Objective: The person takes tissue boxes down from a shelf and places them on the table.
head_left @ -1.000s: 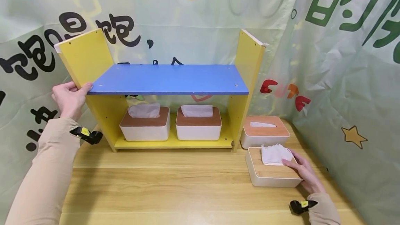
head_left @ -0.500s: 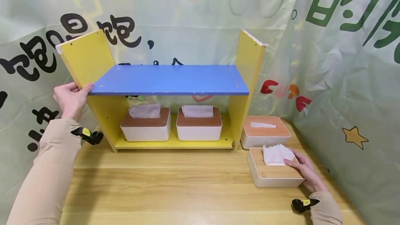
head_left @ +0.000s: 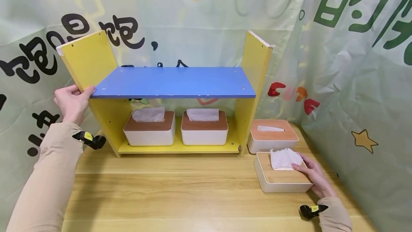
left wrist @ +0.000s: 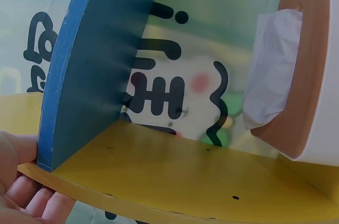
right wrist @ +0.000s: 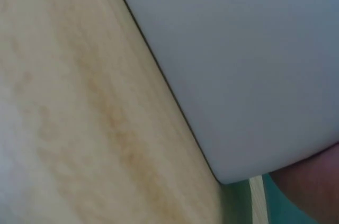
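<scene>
My left hand [head_left: 72, 103] grips the left side panel of a yellow shelf unit [head_left: 88, 54], its thumb at the front corner of the blue board [head_left: 175, 81]. In the left wrist view the fingers [left wrist: 55, 208] curl behind the panel's edge. At the right, my right hand [head_left: 317, 180] holds a tissue box [head_left: 284, 188] with a light wood lid and white sides. The thumb lies on top by the tissue, and the other fingers go round the right side, partly hidden. The right wrist view shows the box's white wall [right wrist: 249, 75] down on the wooden table.
Two tissue boxes with brown lids, one left [head_left: 149, 137] and one right [head_left: 204, 137], stand on the unit's yellow bottom board [head_left: 178, 149]. Another tissue box [head_left: 273, 144] stands beside the unit, just behind the held one. A printed cloth [head_left: 347, 103] walls in the wooden table [head_left: 167, 192].
</scene>
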`<action>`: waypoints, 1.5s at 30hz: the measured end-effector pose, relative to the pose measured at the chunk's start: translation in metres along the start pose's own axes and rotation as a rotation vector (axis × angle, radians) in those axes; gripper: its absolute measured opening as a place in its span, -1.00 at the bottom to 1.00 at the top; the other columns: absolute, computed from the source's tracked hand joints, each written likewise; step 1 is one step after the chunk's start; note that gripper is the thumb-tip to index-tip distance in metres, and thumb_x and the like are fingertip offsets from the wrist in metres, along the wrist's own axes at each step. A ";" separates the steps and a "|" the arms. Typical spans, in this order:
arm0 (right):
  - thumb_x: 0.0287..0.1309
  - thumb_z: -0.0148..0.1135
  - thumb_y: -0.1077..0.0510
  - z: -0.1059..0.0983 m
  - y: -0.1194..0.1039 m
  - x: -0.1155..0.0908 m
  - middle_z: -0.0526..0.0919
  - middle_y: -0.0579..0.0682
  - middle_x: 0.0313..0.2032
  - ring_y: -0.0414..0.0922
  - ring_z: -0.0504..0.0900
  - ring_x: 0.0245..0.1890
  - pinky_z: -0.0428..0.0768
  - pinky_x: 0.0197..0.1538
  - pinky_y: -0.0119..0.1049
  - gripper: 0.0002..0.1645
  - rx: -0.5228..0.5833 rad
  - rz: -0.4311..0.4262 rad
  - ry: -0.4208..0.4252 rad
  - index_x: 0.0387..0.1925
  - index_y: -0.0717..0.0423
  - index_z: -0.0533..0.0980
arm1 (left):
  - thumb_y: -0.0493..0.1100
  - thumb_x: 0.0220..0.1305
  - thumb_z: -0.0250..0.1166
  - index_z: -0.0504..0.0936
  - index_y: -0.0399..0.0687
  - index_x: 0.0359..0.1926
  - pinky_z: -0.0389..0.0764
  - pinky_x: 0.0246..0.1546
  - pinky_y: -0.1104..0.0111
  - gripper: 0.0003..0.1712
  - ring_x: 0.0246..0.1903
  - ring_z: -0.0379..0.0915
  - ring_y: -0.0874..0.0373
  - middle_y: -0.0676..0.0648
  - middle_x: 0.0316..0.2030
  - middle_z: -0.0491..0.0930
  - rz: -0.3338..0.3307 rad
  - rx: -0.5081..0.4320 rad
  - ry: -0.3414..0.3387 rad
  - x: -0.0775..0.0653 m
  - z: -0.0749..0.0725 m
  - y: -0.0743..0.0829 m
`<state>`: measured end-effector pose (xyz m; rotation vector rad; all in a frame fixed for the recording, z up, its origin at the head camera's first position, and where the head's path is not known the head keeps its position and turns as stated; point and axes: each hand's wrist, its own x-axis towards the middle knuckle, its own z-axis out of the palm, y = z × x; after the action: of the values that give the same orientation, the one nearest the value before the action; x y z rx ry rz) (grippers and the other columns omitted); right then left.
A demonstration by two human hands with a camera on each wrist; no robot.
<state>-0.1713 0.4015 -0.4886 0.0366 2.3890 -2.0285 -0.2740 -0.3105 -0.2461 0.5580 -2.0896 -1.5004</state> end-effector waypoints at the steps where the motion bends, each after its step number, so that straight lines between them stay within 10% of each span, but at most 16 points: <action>1: 0.42 0.11 0.23 0.000 0.000 0.000 0.43 -0.70 -0.02 -0.65 0.39 -0.03 0.48 -0.04 -0.67 -0.27 0.011 -0.005 0.000 0.53 0.11 0.13 | -0.01 0.26 0.38 0.46 -0.21 0.32 0.01 0.45 0.55 -0.32 0.53 -0.26 0.34 0.58 -0.84 0.33 0.000 0.001 -0.001 0.000 0.000 0.000; 21: 0.44 0.11 0.16 -0.002 0.000 -0.003 0.42 -0.69 0.01 -0.65 0.40 0.00 0.49 -0.02 -0.65 -0.30 0.061 -0.001 -0.025 0.52 -0.16 0.18 | 0.01 0.25 0.39 0.49 -0.23 0.31 0.11 0.39 0.59 -0.31 0.52 -0.24 0.32 0.58 -0.84 0.32 0.010 0.006 0.005 -0.001 0.001 0.000; 27: 0.45 0.10 0.17 -0.002 0.000 -0.005 0.38 -0.68 0.06 -0.69 0.31 0.05 0.40 0.02 -0.71 -0.22 0.020 -0.025 -0.039 0.57 0.06 0.05 | -0.02 0.25 0.39 0.49 -0.23 0.30 0.38 0.04 0.70 -0.33 0.51 -0.24 0.49 0.62 -0.83 0.33 0.028 -0.010 0.010 -0.002 0.000 -0.001; 35: 0.46 0.09 0.10 -0.002 -0.004 -0.004 0.09 -0.43 0.41 -0.77 -0.03 0.26 0.17 0.11 -0.81 -0.05 -0.097 -0.003 -0.045 0.59 0.26 -0.23 | 0.00 0.25 0.39 0.49 -0.19 0.31 0.36 0.15 0.66 -0.33 0.51 -0.18 0.46 0.62 -0.83 0.31 0.025 0.003 0.009 -0.001 -0.001 -0.001; 45: 0.41 0.16 0.14 0.002 -0.010 -0.008 0.11 0.09 0.51 -0.70 0.13 0.24 0.25 0.07 -0.82 -0.04 -0.260 -0.085 0.025 0.60 0.13 -0.15 | -0.03 0.25 0.40 0.50 -0.18 0.30 0.41 -0.08 0.76 -0.34 0.41 0.17 0.47 0.62 -0.82 0.34 0.028 -0.001 0.010 -0.001 -0.001 -0.001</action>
<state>-0.1634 0.3983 -0.4785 -0.0417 2.6917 -1.7388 -0.2727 -0.3115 -0.2466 0.5323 -2.0803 -1.4805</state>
